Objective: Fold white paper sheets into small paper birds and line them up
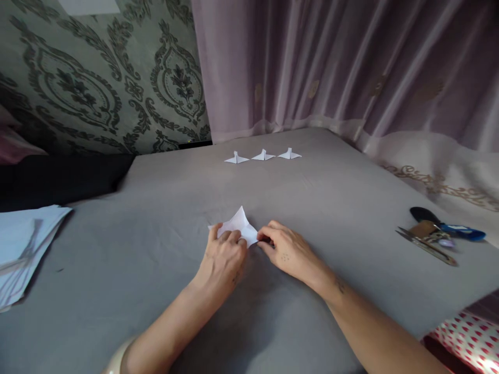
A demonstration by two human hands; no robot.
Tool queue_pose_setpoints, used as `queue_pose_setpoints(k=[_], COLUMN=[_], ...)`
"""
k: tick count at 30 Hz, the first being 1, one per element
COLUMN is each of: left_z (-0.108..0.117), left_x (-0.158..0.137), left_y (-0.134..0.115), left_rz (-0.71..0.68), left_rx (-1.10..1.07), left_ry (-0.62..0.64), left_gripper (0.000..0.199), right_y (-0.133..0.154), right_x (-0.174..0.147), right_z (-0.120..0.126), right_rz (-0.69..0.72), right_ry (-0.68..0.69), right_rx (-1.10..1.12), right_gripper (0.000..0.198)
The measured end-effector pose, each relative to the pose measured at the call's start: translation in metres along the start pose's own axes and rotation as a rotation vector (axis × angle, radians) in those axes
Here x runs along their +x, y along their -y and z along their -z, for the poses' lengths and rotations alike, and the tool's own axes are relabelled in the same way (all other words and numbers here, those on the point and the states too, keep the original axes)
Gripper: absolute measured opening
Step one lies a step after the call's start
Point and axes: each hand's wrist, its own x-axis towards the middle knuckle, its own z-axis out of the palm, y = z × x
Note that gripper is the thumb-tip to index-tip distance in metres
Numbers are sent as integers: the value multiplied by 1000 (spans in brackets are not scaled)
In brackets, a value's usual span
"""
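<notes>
A small sheet of white paper (242, 224) with creases lies on the grey cloth in front of me, one corner pointing away and slightly raised. My left hand (227, 248) rests over its near left part, fingers bent and pressing on it; the thumb side hides some of the near edge. On the other side, my right hand (284, 246) pinches the paper's right corner between thumb and forefinger. Farther back, three folded white paper figures (264, 155) with spread pointed wings stand in a row.
A stack of white paper (29, 249) lies at the left beside a black cloth (62, 176). To the right are scissors (427, 246) and a blue-and-black tool (462, 231) with small items. A lilac curtain (304, 67) and patterned wall (109, 78) border the back.
</notes>
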Motion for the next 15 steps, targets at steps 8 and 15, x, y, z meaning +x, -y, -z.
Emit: queue_pose_setpoints(k=[8,15], left_z=[-9,-15], left_x=[1,5], left_y=[-4,-2], left_rz=[112,151], left_rx=[16,23], left_ry=[-79,-135], left_gripper=[21,25], right_y=[0,-1], right_x=[2,5], right_z=[-6,-14], right_rz=[-8,-32], right_ry=[-40,-94], right_rx=[-49,-97], right_gripper=[15,14])
